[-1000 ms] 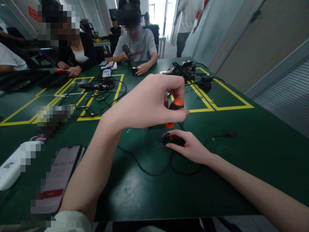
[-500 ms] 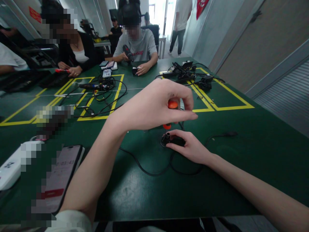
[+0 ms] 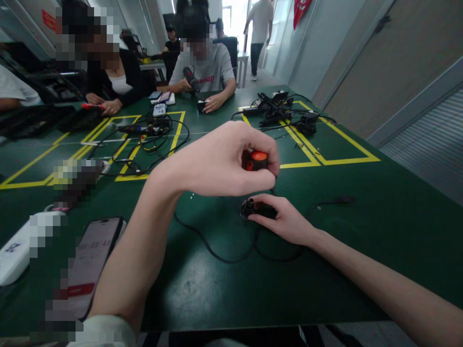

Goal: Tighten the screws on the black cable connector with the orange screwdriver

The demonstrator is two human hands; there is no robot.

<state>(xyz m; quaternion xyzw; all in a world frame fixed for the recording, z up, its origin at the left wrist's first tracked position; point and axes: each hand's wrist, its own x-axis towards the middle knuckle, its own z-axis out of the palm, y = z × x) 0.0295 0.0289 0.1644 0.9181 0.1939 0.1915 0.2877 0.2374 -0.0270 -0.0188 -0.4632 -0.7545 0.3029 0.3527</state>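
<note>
L hand [image 3: 231, 159] re-curled rnd smooth, orange-capped, rounded blk handle [image 3: 258, 161].

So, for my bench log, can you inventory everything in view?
Smooth table: one, green, foreground
Straight tape outlines: several, yellow, tabletop
Rounded tool handle: one, orange and black, centre
Small device with a short tube: one, black, below the handle
Thin cable: at least one, black, near the device
Large flat phone: one, dark-framed, left foreground
Rounded object: one, white, left edge
Tangled cable heaps: two, black, mid-table
Seated co-workers: several, dark and light clothing, far side
Pistol-shaped tool: one, black, held by a co-worker
Standing person: one, white top, background
Pennant: one, red, right wall
Remaining items: uncounted, mixed colours, blurred background
Bare left hand: one, curled around the handle
Bare right hand: one, pinching the device
</note>
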